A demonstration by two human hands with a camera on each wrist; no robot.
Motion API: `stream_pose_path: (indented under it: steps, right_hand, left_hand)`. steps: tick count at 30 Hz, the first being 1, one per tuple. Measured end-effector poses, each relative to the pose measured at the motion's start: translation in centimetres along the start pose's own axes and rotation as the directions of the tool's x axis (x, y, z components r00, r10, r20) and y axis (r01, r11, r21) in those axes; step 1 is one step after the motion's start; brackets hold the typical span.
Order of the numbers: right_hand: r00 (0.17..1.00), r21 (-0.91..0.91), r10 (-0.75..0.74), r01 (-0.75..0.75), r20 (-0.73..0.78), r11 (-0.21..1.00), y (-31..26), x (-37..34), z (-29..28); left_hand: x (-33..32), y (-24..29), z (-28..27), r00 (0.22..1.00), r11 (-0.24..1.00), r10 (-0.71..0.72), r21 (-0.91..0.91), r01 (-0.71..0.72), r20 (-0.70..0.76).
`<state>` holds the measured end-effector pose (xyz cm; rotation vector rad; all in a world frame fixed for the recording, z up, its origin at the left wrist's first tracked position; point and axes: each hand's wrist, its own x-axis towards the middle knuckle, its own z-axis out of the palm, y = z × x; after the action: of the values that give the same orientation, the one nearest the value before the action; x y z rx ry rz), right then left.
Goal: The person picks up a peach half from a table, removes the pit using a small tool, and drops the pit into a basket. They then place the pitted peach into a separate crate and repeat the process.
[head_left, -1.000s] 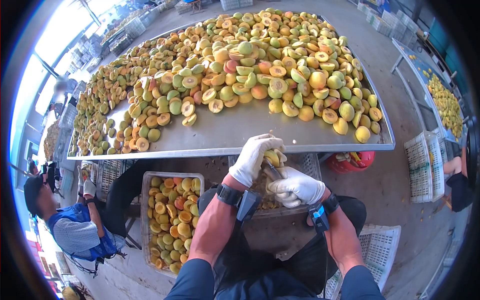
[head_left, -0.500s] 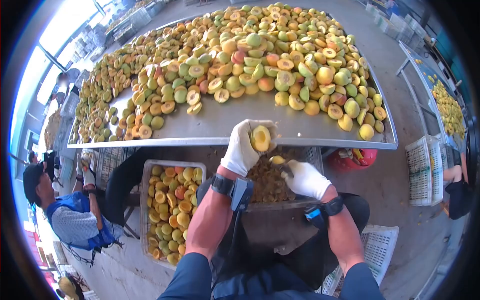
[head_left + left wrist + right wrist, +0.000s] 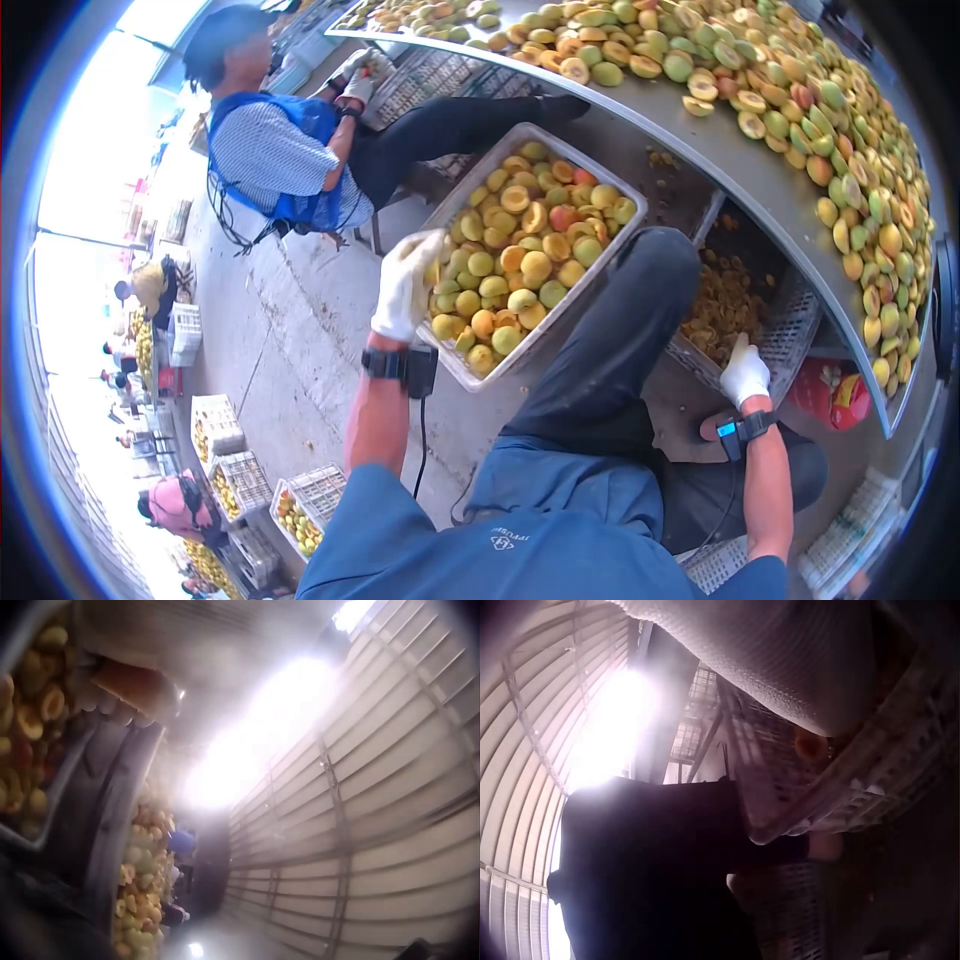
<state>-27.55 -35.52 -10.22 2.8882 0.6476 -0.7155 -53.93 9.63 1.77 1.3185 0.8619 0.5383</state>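
Observation:
My gloved left hand is at the left rim of a crate filled with halved yellow-green fruit. In the left wrist view its fingertips curl round an orange fruit half. Lower right in the head view, my gloved right hand is over the near edge of a crate of small brown-yellow scraps. Its fingers are curled; the tool in its grip is hidden from the head camera. The glove fills the top of the right wrist view.
A metal table heaped with cut fruit runs across the upper right. A person in a blue vest sits at upper left. My knee is between the two crates. A red bucket is under the table; more crates stand at lower left.
The head view has swung left. My left hand has moved from in front of the table to the fruit crate; my right hand has drawn away from it and is lower, by the scraps crate.

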Motion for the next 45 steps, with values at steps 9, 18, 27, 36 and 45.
stream_pose_path:
  steps: [9, 18, 27, 36, 45]
  right_hand:
    - [0.985, -0.005, 0.062, -0.062, 0.163, 0.998, -0.9, -1.6, 0.8]
    - [0.992, 0.108, 0.072, -0.084, 0.104, 0.991, 0.6, -2.7, 2.1]
    - [0.999, 0.171, 0.037, -0.041, 0.024, 0.985, -1.6, -4.8, -2.0]
    - [0.996, 0.147, 0.068, -0.058, -0.065, 0.988, 0.1, -4.6, -1.2]
    - [0.979, 0.203, -0.202, 0.195, 0.014, 0.96, 1.0, -3.3, -6.6]
  left_hand:
    - [-6.6, -16.8, -4.2, 0.876, 0.494, 0.48, 0.839, -0.228, -0.045]
    - [-4.5, -19.1, -4.5, 0.823, 0.302, 0.567, 0.93, -0.209, 0.001]
    - [-2.8, -17.1, -2.1, 0.763, 0.03, 0.232, 0.779, -0.626, 0.604]
    - [-2.0, -16.0, -0.9, 0.763, -0.094, 0.072, 0.766, -0.636, 0.643]
    - [3.9, -0.7, 16.7, 0.53, 0.173, 0.585, 0.544, -0.821, 0.614]
